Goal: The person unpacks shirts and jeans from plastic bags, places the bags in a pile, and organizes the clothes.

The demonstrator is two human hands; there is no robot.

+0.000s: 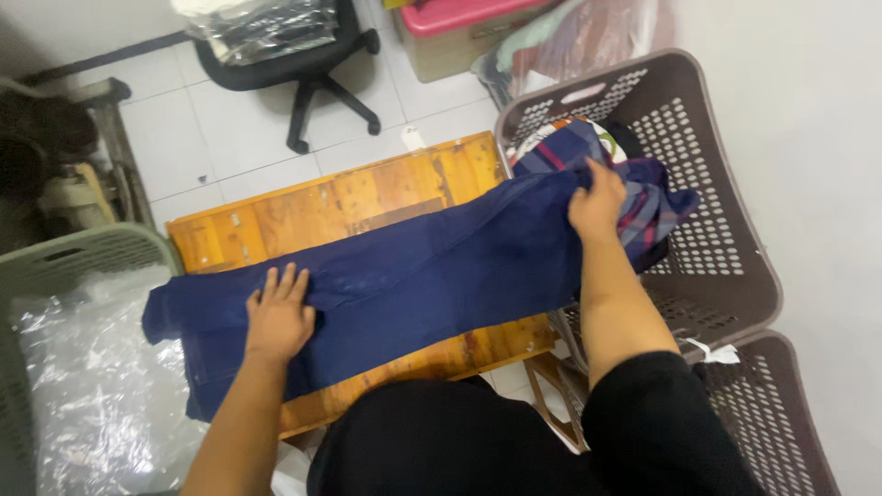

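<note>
Navy-blue denim trousers (413,276) lay stretched lengthwise across the small orange-brown wooden table (303,207), one end overhanging the table edge beyond the left fingers, the other end reaching the brown perforated plastic laundry basket (726,266) beyond the right fingers. The left hand (278,317) rested flat on the cloth, fingers (287,283) spread and released, palm down; likely it pinned that end so the fabric stayed taut and did not slide. The right hand (597,202) was clenched on the far end of the trousers, pinching a bunch of cloth just under the fingertips, apparently pulling it straight along the table. Just past the right fingers, inside the basket, sat a crumpled plaid garment in blue, red and white (634,184), touching the denim end.

The trousers looked dark, fairly even in colour, a few soft creases near the left fingers, a faint lighter patch in the middle. The fabric seemed thick and lay mostly flat.

To the outer side of the left fingers stood a pale green plastic basket lined with clear plastic sheeting (92,367). Well beyond both hands, a black swivel office chair (303,64) held a bagged bundle on the white tiled floor (220,119). A second brown perforated basket (781,413) sat near the right elbow.
</note>
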